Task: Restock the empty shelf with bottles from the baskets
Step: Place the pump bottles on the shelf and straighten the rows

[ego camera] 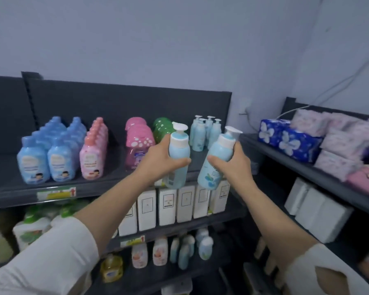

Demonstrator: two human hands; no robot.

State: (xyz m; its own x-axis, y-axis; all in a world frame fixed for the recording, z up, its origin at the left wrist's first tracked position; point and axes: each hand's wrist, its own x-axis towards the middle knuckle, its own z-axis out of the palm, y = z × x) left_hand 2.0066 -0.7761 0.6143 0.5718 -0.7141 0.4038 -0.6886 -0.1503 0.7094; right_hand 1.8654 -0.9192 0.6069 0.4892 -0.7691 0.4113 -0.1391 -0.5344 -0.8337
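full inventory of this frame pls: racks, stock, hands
blue bottles: two rows, blue, top shelf left
pink bottles: one row, pink, beside the blue
dotted-cap bottles: two rows, one pink and one green, top shelf middle
shelved pump bottles: at least 4, light blue, top shelf right rear
white boxes: about 6, white, second shelf
small bottles: several, white, blue and yellow, third shelf
tissue packs: several, blue and pink, side rack
left-hand bottle: 1, light blue, white pump, upright
right-hand bottle: 1, light blue, white pump, tilted
left hand: grips left-hand bottle
right hand: grips right-hand bottle
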